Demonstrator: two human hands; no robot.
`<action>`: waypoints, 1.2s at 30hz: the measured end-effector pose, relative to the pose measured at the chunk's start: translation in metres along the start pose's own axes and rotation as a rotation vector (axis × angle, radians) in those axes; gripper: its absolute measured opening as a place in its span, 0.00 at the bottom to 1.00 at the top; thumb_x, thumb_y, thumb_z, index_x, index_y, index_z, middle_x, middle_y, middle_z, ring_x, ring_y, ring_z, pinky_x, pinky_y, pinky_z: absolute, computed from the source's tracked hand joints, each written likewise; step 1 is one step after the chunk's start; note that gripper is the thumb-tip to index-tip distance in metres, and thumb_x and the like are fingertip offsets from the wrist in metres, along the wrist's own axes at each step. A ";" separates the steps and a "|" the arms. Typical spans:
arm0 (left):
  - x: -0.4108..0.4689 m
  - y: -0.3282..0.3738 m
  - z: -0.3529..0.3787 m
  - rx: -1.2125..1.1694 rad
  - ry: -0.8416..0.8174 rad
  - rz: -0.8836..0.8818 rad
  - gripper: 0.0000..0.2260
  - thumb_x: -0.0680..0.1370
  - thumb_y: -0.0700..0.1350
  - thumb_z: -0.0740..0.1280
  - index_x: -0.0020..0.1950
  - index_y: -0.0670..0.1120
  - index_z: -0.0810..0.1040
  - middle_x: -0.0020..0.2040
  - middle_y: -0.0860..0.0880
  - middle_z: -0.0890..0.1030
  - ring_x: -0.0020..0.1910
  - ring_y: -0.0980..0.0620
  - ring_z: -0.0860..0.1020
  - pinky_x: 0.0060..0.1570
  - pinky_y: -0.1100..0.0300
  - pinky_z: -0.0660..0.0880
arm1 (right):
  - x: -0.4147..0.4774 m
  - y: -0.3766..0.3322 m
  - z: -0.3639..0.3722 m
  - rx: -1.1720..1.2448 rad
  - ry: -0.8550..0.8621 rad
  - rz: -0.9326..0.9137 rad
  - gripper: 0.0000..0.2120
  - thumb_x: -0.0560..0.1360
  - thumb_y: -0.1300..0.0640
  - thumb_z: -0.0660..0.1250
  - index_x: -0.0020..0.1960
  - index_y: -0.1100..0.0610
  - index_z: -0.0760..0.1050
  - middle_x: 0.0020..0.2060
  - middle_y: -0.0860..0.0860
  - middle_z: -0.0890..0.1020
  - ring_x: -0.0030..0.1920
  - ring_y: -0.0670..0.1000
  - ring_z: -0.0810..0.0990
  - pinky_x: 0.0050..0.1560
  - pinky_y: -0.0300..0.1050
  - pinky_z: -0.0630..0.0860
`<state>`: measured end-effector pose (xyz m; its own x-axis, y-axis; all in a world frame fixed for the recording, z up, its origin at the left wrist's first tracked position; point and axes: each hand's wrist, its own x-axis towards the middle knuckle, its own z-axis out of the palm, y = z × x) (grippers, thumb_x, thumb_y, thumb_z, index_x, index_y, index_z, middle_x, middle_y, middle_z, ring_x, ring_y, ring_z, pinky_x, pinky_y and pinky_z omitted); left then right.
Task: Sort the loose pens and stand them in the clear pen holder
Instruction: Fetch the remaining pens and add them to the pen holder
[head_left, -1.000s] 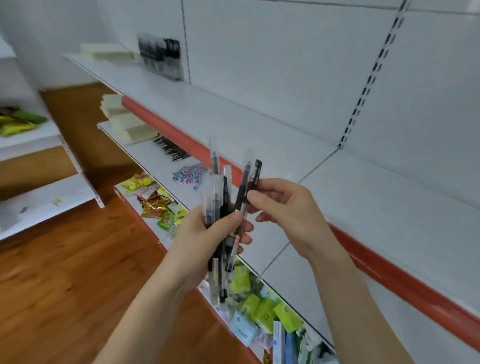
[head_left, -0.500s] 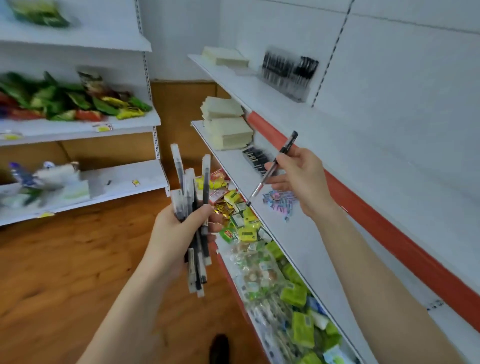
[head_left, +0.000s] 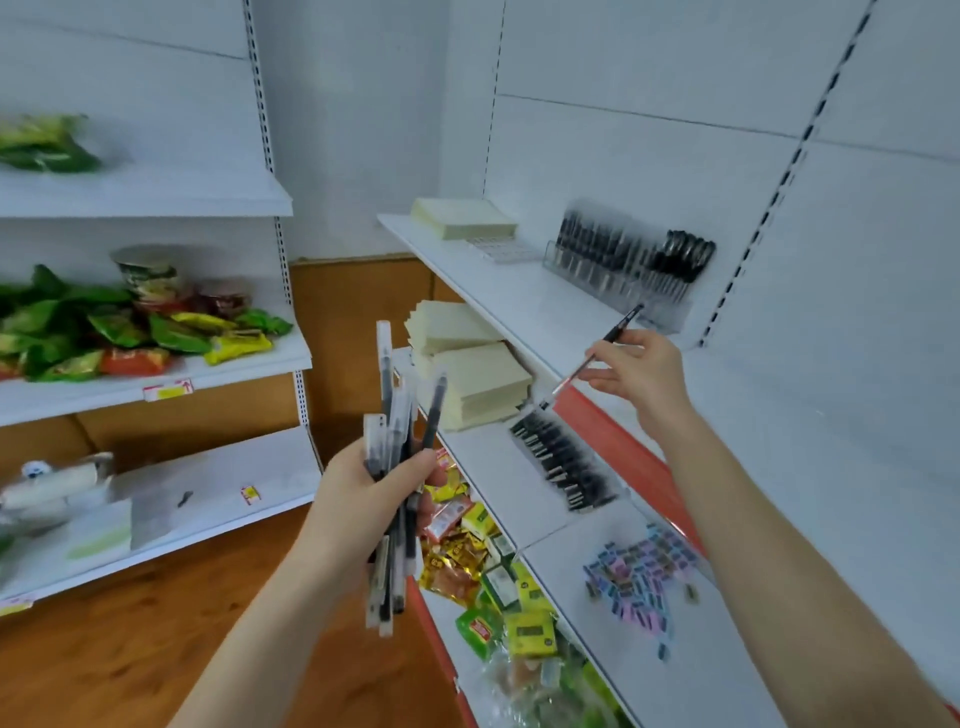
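the right hand (head_left: 639, 374) pinched a single pen (head_left: 597, 353) between thumb and fingertips, tilted, with its dark end pointing up toward the clear pen holder (head_left: 670, 318). the holder stood at the back of the top shelf (head_left: 519, 296), against the wall panel and already lined with dark pens. the pen was near it but not yet in. that light pinch looked likely to let the pen pivot or slip. the crowded row could also have caught its end against a neighbour or the rim, since the compartments were too blurred to pick a free one. the left hand (head_left: 358, 504) was curled tight round a bundle of pens (head_left: 395, 447) that sat unevenly, some hanging low below the fist. with attention on the reach, one could have slid out onto the wooden floor (head_left: 130, 649). the shelving was smooth white metal with a red edge strip (head_left: 608, 431). on the second shelf (head_left: 493, 483) lay a row of pens (head_left: 561, 462), stacked pale notepads (head_left: 478, 379) and scattered small colourful pieces (head_left: 639, 577). snack packets (head_left: 483, 566) filled the tier below, and more green packets (head_left: 104, 322) sat on a white unit across the aisle.
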<state>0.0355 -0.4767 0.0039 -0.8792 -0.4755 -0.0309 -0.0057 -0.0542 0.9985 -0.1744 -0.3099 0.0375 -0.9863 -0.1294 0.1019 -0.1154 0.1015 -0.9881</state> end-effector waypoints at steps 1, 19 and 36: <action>0.018 0.003 0.000 -0.002 -0.018 0.006 0.08 0.76 0.41 0.65 0.48 0.35 0.76 0.27 0.50 0.79 0.26 0.54 0.76 0.27 0.65 0.74 | 0.015 -0.001 0.002 -0.014 0.020 -0.003 0.11 0.74 0.65 0.66 0.54 0.67 0.72 0.44 0.59 0.80 0.28 0.47 0.83 0.30 0.36 0.79; 0.311 0.037 0.019 -0.233 -0.568 -0.040 0.02 0.76 0.36 0.64 0.44 0.40 0.75 0.32 0.45 0.79 0.24 0.54 0.73 0.26 0.63 0.74 | 0.149 0.003 0.014 -0.148 0.668 0.012 0.09 0.75 0.59 0.66 0.53 0.60 0.69 0.46 0.60 0.81 0.35 0.52 0.83 0.37 0.42 0.79; 0.405 0.039 0.131 -0.210 -0.882 -0.184 0.03 0.76 0.39 0.65 0.47 0.40 0.76 0.33 0.48 0.82 0.26 0.54 0.76 0.28 0.62 0.76 | 0.220 -0.003 -0.022 -0.377 0.962 -0.152 0.06 0.77 0.60 0.62 0.52 0.57 0.67 0.40 0.51 0.79 0.38 0.50 0.82 0.46 0.47 0.79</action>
<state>-0.3834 -0.5559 0.0365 -0.9181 0.3924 -0.0566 -0.1705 -0.2619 0.9499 -0.3938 -0.3173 0.0655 -0.6163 0.6572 0.4340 -0.1120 0.4724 -0.8743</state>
